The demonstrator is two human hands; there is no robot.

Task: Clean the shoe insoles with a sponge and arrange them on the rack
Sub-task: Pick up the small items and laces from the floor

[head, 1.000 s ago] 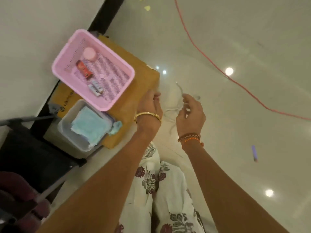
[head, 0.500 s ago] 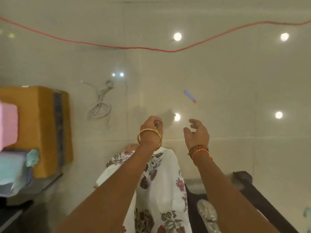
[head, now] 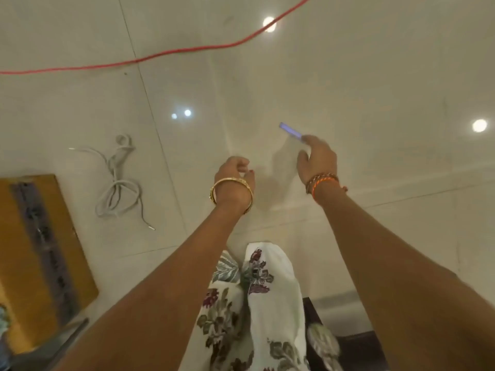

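No insole or sponge shows clearly in this view. My left hand (head: 233,175) hangs over the white floor with its fingers loosely curled and nothing in them. My right hand (head: 318,158) stretches forward, its fingertips at the near end of a small purple-blue stick (head: 290,130) lying on the floor. I cannot tell whether the fingers touch it. A white shoelace (head: 115,183) lies in a loose tangle on the tiles to the left of my hands.
A brown cardboard box (head: 40,253) with a grey strip sits at the left edge. A red cord (head: 160,53) runs across the floor beyond. A dark frame (head: 359,349) and a pale grey mottled thing (head: 322,341) lie at the bottom right, beside my floral clothing (head: 257,303).
My view has swung away from the pink basket and the box. Both hands let go of the white lace, which now lies on the floor. My right hand has reached out to the purple-blue stick.
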